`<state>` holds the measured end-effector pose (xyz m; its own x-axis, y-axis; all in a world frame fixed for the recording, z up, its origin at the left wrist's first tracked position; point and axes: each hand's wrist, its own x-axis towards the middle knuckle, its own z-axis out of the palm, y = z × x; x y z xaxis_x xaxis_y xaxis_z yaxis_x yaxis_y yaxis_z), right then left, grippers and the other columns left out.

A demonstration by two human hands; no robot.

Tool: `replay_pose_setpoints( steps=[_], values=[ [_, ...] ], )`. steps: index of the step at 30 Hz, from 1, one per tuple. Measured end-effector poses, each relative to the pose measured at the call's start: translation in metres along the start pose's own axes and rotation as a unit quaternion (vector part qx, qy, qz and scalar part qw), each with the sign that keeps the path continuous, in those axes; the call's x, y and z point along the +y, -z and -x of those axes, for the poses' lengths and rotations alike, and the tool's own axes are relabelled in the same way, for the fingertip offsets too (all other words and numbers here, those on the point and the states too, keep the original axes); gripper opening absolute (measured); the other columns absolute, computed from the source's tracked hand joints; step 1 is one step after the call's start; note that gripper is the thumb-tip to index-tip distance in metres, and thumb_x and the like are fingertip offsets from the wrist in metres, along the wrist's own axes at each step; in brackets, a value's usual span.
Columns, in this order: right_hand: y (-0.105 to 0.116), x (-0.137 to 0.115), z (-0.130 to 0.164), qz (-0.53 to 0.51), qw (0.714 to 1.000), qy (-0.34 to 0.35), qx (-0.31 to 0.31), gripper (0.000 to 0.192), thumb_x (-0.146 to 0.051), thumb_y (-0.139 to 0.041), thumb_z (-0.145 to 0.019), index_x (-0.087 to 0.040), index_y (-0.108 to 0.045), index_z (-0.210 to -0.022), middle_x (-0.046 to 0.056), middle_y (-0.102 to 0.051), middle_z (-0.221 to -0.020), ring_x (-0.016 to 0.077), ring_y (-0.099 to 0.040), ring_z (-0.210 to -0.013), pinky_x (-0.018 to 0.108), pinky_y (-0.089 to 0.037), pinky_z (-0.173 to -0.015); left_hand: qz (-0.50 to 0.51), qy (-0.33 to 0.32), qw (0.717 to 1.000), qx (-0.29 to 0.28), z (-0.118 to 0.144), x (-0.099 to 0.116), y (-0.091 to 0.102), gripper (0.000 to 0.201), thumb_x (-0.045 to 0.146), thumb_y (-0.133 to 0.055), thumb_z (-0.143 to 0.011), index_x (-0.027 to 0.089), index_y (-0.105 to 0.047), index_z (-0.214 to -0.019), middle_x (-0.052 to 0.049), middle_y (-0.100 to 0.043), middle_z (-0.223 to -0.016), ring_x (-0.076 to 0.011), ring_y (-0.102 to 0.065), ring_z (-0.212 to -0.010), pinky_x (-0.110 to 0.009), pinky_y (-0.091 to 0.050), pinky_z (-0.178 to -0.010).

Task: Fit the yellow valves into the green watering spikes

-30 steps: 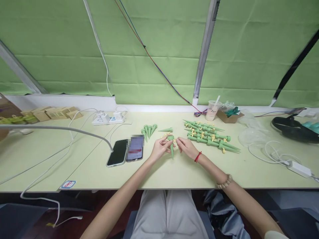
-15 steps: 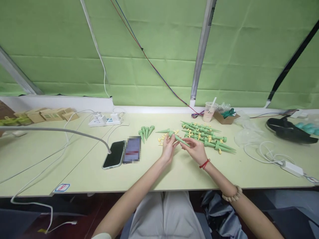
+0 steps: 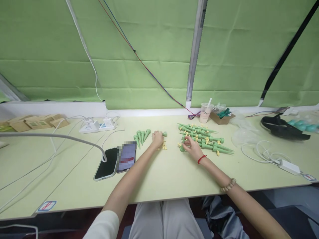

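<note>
From my seat, my left hand [image 3: 157, 139] lies curled over a green spike [image 3: 163, 134] on the table [image 3: 174, 172]; only the spike's blunt end pokes out at 3 o'clock of the knuckles, so the fingers look closed on it, though the grip itself is hidden. A few small yellow pieces [image 3: 163, 146] lie just beside that hand at 5 o'clock, too small to make out.

My right hand [image 3: 191, 148] is well apart from the left, at its 3 o'clock, resting on the near end of the pile of green spikes [image 3: 203, 141]. Its fingers cover a spike end [image 3: 181, 148], and I cannot tell whether they pinch it or only touch it.

A bunch of short green cones [image 3: 141, 136] stands at 9 o'clock of the left hand. Two phones [image 3: 116, 159] lie at its 8 o'clock, one with a blurred screen. A cup [image 3: 204, 113] and a small box [image 3: 221, 116] sit at 12 o'clock of the pile; the box's contents are unclear.
</note>
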<state>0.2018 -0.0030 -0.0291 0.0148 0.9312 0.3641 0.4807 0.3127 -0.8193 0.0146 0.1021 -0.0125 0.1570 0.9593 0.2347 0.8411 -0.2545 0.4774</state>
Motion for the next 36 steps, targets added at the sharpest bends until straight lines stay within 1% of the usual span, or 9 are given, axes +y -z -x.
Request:
replay_pose_setpoints(
  steps=[6, 10, 14, 18, 24, 27, 30, 33, 36],
  values=[
    [0.005, 0.009, -0.010, 0.078, 0.997, -0.003, 0.013, 0.032, -0.022, -0.058, -0.072, -0.019, -0.050, -0.103, 0.007, -0.063, -0.091, 0.0196, -0.063, -0.083, 0.036, -0.052, -0.071, 0.009, 0.006, 0.999, -0.038, -0.015, -0.006, 0.001, 0.022, 0.018, -0.060, -0.068, 0.017, -0.066, -0.090, -0.009, -0.067, -0.094, -0.0228, -0.056, -0.095, -0.031, -0.036, -0.083],
    [0.009, -0.011, -0.002, 0.192, 0.967, 0.033, 0.164, 0.065, -0.035, -0.065, -0.067, -0.018, -0.040, -0.124, 0.012, -0.055, -0.111, 0.0242, -0.057, -0.092, 0.041, -0.048, -0.076, 0.054, 0.014, 0.997, -0.049, -0.011, -0.010, -0.001, 0.028, 0.020, -0.061, -0.065, 0.019, -0.066, -0.093, -0.004, -0.069, -0.092, -0.0178, -0.059, -0.083, -0.025, -0.040, -0.072],
    [-0.002, -0.040, 0.014, 0.231, 0.927, 0.091, 0.280, 0.042, -0.040, -0.057, -0.076, -0.017, -0.050, -0.111, 0.012, -0.057, -0.105, 0.0251, -0.052, -0.095, 0.037, -0.044, -0.078, 0.095, 0.037, 0.994, -0.047, -0.010, -0.010, -0.004, 0.025, 0.021, -0.065, -0.059, 0.019, -0.068, -0.083, -0.003, -0.069, -0.088, -0.0187, -0.060, -0.083, -0.028, -0.039, -0.076],
    [-0.014, -0.057, 0.019, 0.223, 0.942, 0.143, 0.206, 0.016, -0.031, -0.050, -0.081, -0.020, -0.057, -0.091, 0.007, -0.061, -0.091, 0.0201, -0.055, -0.085, 0.030, -0.043, -0.073, 0.121, 0.073, 0.989, -0.036, -0.016, -0.008, -0.002, 0.018, 0.021, -0.070, -0.050, 0.018, -0.068, -0.068, -0.005, -0.069, -0.076, -0.0246, -0.060, -0.085, -0.034, -0.038, -0.080],
    [-0.021, -0.045, -0.001, 0.191, 0.980, 0.060, 0.003, 0.013, -0.019, -0.050, -0.078, -0.021, -0.061, -0.082, 0.002, -0.065, -0.083, 0.0133, -0.056, -0.059, 0.027, -0.043, -0.061, 0.212, 0.077, 0.974, 0.022, -0.016, -0.017, 0.022, 0.032, 0.041, -0.058, -0.068, 0.014, -0.067, -0.084, -0.009, -0.068, -0.079, -0.0191, -0.062, -0.069, -0.027, -0.041, -0.065],
    [-0.033, -0.038, -0.019, 0.260, 0.962, 0.041, -0.069, 0.028, -0.006, -0.047, -0.076, -0.022, -0.065, -0.090, 0.004, -0.066, -0.095, 0.0166, -0.061, -0.074, 0.028, -0.043, -0.067, 0.257, 0.051, 0.964, 0.045, 0.001, -0.024, 0.035, 0.044, 0.050, -0.045, -0.078, 0.016, -0.063, -0.098, -0.006, -0.067, -0.080, -0.0131, -0.058, -0.054, -0.024, -0.040, -0.057],
    [-0.053, -0.038, -0.041, 0.310, 0.941, 0.032, -0.134, 0.034, -0.006, -0.051, -0.074, -0.024, -0.065, -0.100, 0.005, -0.063, -0.106, 0.0209, -0.060, -0.092, 0.029, -0.042, -0.072, 0.296, 0.004, 0.953, 0.060, 0.025, -0.030, 0.041, 0.039, 0.047, -0.044, -0.079, 0.018, -0.062, -0.096, -0.004, -0.066, -0.078, -0.0132, -0.057, -0.060, -0.024, -0.041, -0.060],
    [-0.071, -0.039, -0.061, 0.286, 0.947, 0.008, -0.149, 0.023, -0.020, -0.052, -0.079, -0.022, -0.066, -0.098, 0.006, -0.063, -0.105, 0.0207, -0.059, -0.093, 0.029, -0.042, -0.075, 0.380, -0.025, 0.923, 0.053, 0.046, -0.036, 0.043, 0.029, 0.040, -0.049, -0.079, 0.020, -0.059, -0.096, -0.004, -0.067, -0.085, -0.0146, -0.056, -0.070, -0.027, -0.042, -0.068],
    [-0.081, -0.036, -0.073, 0.268, 0.952, -0.009, -0.147, 0.020, -0.023, -0.058, -0.075, -0.017, -0.067, -0.092, 0.009, -0.065, -0.099, 0.0195, -0.060, -0.087, 0.029, -0.044, -0.074, 0.502, -0.003, 0.864, 0.021, 0.061, -0.039, 0.048, 0.030, 0.041, -0.049, -0.080, 0.020, -0.053, -0.101, -0.006, -0.067, -0.090, -0.0149, -0.058, -0.069, -0.030, -0.044, -0.068]
  ],
)
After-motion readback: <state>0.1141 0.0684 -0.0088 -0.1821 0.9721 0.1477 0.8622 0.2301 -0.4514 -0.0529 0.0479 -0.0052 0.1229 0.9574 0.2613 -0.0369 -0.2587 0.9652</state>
